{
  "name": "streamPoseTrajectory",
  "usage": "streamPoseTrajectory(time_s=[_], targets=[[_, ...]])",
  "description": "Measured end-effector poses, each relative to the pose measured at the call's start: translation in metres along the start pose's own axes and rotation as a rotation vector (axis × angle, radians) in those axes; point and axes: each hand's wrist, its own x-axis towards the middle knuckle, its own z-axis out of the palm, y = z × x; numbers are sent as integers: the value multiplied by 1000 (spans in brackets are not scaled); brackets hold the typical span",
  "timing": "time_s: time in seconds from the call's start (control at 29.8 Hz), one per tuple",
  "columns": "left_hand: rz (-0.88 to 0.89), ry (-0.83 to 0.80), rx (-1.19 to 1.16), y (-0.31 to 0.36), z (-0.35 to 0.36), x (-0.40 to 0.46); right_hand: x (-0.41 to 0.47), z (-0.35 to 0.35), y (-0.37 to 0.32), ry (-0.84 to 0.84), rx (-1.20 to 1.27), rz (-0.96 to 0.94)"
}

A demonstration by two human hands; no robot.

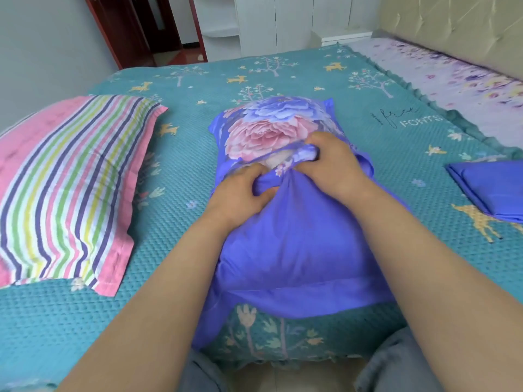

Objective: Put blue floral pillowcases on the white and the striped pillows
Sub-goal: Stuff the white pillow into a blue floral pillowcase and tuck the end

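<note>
Left hand (240,190), right hand (334,162) grip bunched blue floral pillowcase (294,244); white pillow (276,161) peeks between.

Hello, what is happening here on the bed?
A person is putting a blue floral pillowcase on a white pillow. Both hands grip the fabric at the opening: the left hand holds the plain blue flap, the right hand pinches the floral edge. Only a little white shows in the gap. The striped pillow lies bare to the left, and a folded blue pillowcase waits to the right on the teal bedspread.
</note>
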Motion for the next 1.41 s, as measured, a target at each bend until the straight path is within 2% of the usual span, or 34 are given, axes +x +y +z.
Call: streamPoseTrajectory(time_s=[0.07,0.17,0.2,0.3,0.37,0.44,0.5,0.6,0.7,0.8,0.87,0.97,1.04,1.14,1.21,1.31,1.41], targets=[[-69,-71,-56,5,5,0,4,21,-16,40,3,-141],[-137,-106,23,-3,7,0,14,34,-5,81,-145,-165],[-110,-52,171,-5,4,-1,17,33,6,139,-205,-115],[147,258,734,-2,-4,21,21,27,39,234,-283,117],[166,348,890,-6,-10,46,19,29,41,265,-314,125],[12,341,887,-14,-9,68,14,31,34,343,-393,83],[-104,217,873,-22,4,80,11,30,29,342,-480,97],[-70,99,854,-25,19,86,9,25,28,184,-515,179],[-64,136,836,-22,16,79,5,28,28,-27,-552,203],[-138,194,764,-5,9,70,0,41,33,-270,-497,276],[-182,213,663,18,7,61,0,46,40,-353,-486,287],[-167,144,354,48,21,38,3,46,46,-378,-492,310],[-133,69,256,57,36,16,1,43,47,-364,-475,355],[-107,-8,319,52,51,-6,-1,41,48,-304,-444,379],[-64,-14,386,51,53,-15,1,38,48,-170,-443,352],[-19,-39,417,55,55,-21,6,27,55,131,-456,277],[-55,43,382,56,54,-23,6,26,67,253,-538,315]])
